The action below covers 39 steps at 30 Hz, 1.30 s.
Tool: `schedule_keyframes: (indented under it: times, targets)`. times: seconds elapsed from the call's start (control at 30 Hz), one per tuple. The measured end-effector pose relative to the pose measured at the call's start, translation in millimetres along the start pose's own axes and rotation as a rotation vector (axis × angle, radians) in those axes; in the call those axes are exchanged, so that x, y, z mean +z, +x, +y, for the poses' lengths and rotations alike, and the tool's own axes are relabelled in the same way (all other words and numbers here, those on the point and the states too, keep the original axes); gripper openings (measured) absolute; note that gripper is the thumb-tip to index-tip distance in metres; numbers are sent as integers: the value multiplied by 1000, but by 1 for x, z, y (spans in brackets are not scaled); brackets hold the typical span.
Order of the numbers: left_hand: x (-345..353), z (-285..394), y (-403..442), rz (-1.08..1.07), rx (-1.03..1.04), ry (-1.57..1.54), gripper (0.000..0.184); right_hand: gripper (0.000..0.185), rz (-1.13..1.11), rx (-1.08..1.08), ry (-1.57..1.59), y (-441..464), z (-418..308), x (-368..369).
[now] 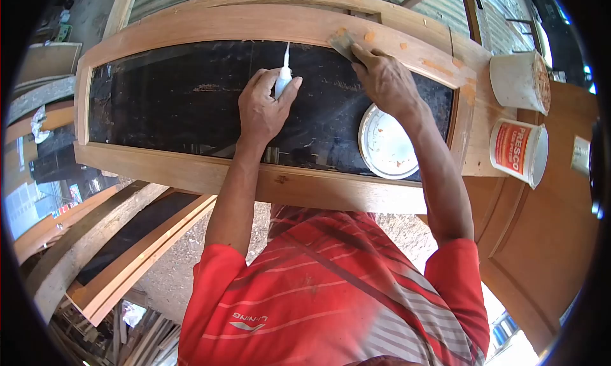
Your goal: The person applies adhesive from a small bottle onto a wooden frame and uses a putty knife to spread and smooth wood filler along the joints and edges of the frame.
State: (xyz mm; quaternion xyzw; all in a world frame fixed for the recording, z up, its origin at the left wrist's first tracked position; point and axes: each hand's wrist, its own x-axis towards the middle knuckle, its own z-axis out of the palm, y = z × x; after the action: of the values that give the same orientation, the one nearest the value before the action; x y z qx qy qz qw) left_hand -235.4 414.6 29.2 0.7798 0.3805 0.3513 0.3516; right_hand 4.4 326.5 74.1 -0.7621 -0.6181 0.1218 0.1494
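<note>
My left hand (262, 108) grips a small white glue bottle (284, 79), its thin nozzle pointing toward the far rail of a wooden frame. My right hand (387, 79) is closed on a putty knife (342, 46), whose blade lies on that far rail beside orange putty spots (370, 35). The wooden frame (210, 26) surrounds a dark panel (184, 105). Under my right wrist, a round white lid (387, 143) smeared with bits of putty rests on the panel and near rail.
A stained white bucket (517, 79) and a tub with a red label (517, 151) stand at the right end. Brown wooden panels (534, 239) lean at the right. Timber pieces (95, 239) and another framed panel (146, 258) are at the lower left.
</note>
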Motion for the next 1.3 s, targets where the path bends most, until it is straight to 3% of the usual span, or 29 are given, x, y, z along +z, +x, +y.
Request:
schedule_keyframes:
  times: [0.07, 0.2, 0.3, 0.4, 0.5, 0.57, 0.63, 0.73, 0.83, 0.9, 0.97, 1.13, 1.3]
  targets:
    - [-3, -3, -1, 10, 52, 13, 23, 21, -117, 40, -5, 3, -4, -15]
    - [-2, -6, -4, -18, 6, 5, 23, 20, 19, 53, -34, 8, -7, -7]
    - [-5, -9, -5, -10, 14, 7, 23, 21, -284, 87, -105, 11, -19, -35]
    - [-4, -5, -3, -26, -6, -29, 23, 23, 39, 8, -109, 12, -32, -28]
    - [-10, -5, -7, -41, -31, -47, 22, 25, -372, 272, -121, 23, -20, -24]
    - [-11, -8, -7, -15, 15, -58, 22, 29, -323, 109, -251, 18, -16, -53]
    - [-13, -9, -8, -17, -23, -69, 22, 29, -151, 83, -140, 13, -5, -62]
    - [-9, -4, -5, 1, -27, -94, 21, 27, -115, 66, -126, 4, 10, -52]
    - [-9, -11, -3, 22, 33, -49, 25, 34, -459, 192, -349, -11, -16, -85]
    - [-9, -15, -4, -6, 52, 18, 29, 36, -401, 255, -224, -36, -15, -84]
    - [-8, -14, -6, -11, 32, 16, 31, 41, -260, 391, 95, -65, -34, -91]
    - [-6, -19, -6, -11, 79, 46, 30, 46, -20, 445, 643, -166, -46, -64]
    - [-20, -17, 4, -242, 80, 160, 37, 47, 259, 613, 962, -265, -89, -24]
